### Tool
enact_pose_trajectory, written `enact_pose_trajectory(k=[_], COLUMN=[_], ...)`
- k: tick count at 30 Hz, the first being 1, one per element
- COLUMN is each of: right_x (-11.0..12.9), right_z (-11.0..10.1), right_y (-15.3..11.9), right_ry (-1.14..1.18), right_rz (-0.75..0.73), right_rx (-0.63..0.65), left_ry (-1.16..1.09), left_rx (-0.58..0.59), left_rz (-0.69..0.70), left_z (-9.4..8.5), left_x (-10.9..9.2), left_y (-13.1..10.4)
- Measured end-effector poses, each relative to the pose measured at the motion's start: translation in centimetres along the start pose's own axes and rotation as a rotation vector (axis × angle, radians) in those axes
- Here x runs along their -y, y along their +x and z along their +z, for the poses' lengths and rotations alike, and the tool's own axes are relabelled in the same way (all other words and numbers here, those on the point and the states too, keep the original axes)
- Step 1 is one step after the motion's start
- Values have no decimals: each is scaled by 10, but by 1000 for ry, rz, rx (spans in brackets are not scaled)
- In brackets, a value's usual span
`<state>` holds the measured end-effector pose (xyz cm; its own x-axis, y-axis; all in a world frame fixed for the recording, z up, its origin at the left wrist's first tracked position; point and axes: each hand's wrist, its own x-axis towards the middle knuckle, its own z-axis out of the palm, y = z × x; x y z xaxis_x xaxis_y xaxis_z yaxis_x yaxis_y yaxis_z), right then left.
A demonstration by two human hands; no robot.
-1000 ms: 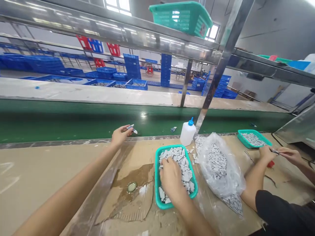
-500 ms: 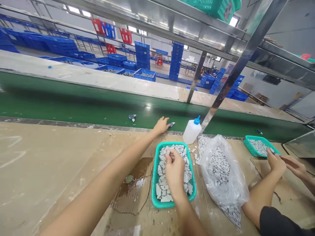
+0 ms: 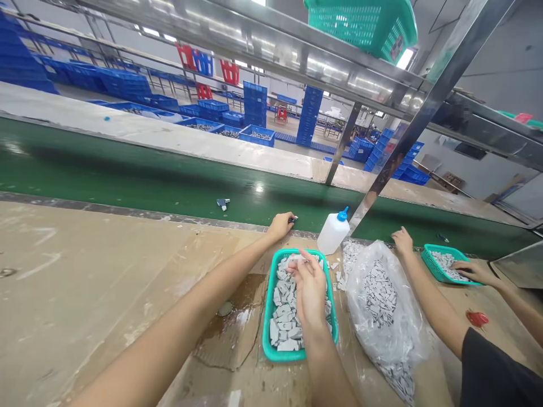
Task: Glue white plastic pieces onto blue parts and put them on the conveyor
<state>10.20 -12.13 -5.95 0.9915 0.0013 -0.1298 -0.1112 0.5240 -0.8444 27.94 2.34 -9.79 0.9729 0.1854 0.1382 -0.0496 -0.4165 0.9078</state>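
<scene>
My left hand (image 3: 280, 227) reaches to the near edge of the green belt (image 3: 178, 192), its fingers closed on a small dark piece with a light tip (image 3: 295, 219). Another dark and white piece (image 3: 223, 204) lies on the belt to the left. Above the green basket (image 3: 268, 333), my right hand (image 3: 310, 288) holds a small light grey piece (image 3: 297, 258) at its fingertips; the fingers partly cover it. Many light grey pieces (image 3: 283, 316) fill that basket.
A white bottle with a blue nozzle (image 3: 334, 233) stands behind the basket. To its right lies a clear bag of small grey parts (image 3: 379, 294). A co-worker's hand (image 3: 402, 240) reaches toward the belt; the other is in a second green basket (image 3: 436, 270). A metal post (image 3: 407, 124) slants upward.
My left hand has closed on the dark piece on the belt. My right hand has turned, fingers raised. The co-worker's hands have moved apart, and a red object shows on the table.
</scene>
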Motion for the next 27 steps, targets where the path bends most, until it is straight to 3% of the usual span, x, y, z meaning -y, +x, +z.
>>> enact_pose_trajectory(k=[4, 7, 13, 17, 24, 27], right_x=[-3, -6, -9, -3, -6, -21], right_z=[-2, -2, 2, 4, 20, 29], right_y=[0, 1, -2, -10, -32, -39], right_ry=[-90, -88, -186, -220, -398, -702], right_rz=[-35, -15, 132, 173, 277, 62], right_rx=[34, 46, 229, 338, 509, 565], left_ry=[-232, -447, -818, -1092, -1169, -1215], left_rx=[-127, -182, -178, -184, -154, -150], left_rz=[-96, -189, -309, -382, -447, -358], left_z=[-10, -32, -99, -130, -150, -151], left_x=[2, 8, 12, 10, 27, 32], left_y=[-11, -32, -109, -160, -200, -207])
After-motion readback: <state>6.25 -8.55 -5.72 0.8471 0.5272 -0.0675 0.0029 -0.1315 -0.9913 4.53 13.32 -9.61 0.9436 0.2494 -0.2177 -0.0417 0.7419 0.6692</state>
